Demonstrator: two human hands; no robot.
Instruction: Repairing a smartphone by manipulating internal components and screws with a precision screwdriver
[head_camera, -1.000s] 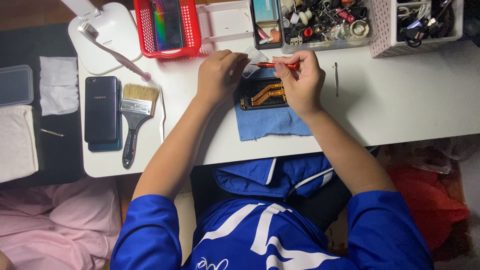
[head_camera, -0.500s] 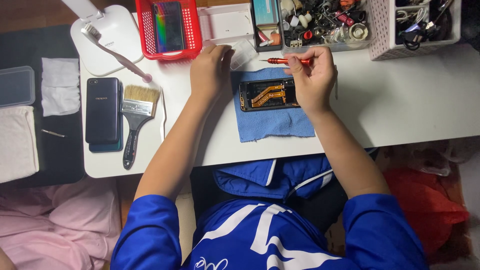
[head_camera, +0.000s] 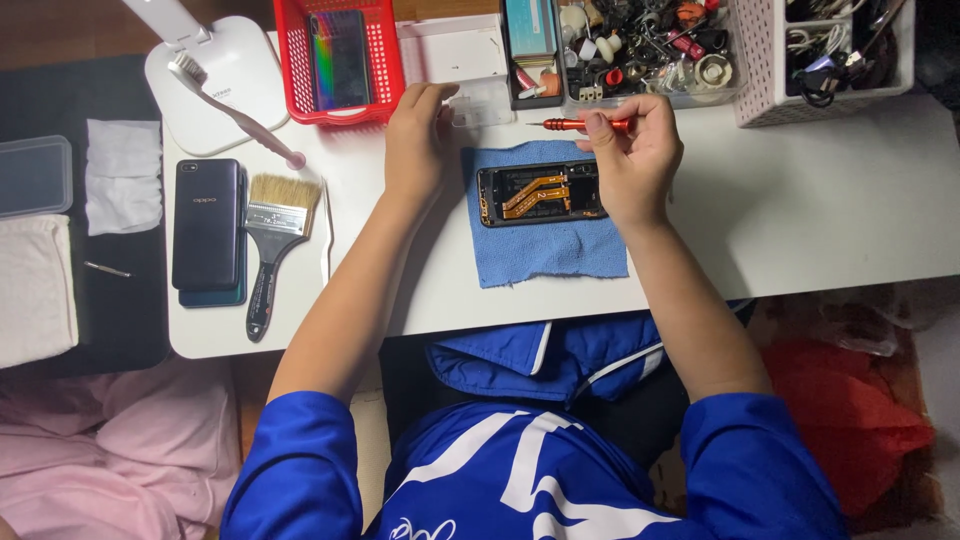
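Right hand is gripping a red-handled screwdriver between thumb and fingers, tip pointing toward the left hand, shaft lying level just beyond the opened phone. The phone is lying with its back off, orange flex cables showing, on a blue cloth directly under and beside the right hand. Left hand is resting fingers-curled on a small clear plastic box just past the cloth's far corner; whether it is pinching anything I cannot tell. Beyond the left hand a red mesh basket is holding a dark phone-shaped slab with a rainbow sheen; beyond the right hand a clear tray of mixed small parts and a pale perforated bin of cables are sitting along the far edge. Outward of the left forearm, a dark phone and a paintbrush are lying side by side. Since half a second ago both hands are sitting slightly lower and the screwdriver is hanging nearer the phone's far edge. The white bench outward of the right hand is offering open room up to its near edge.
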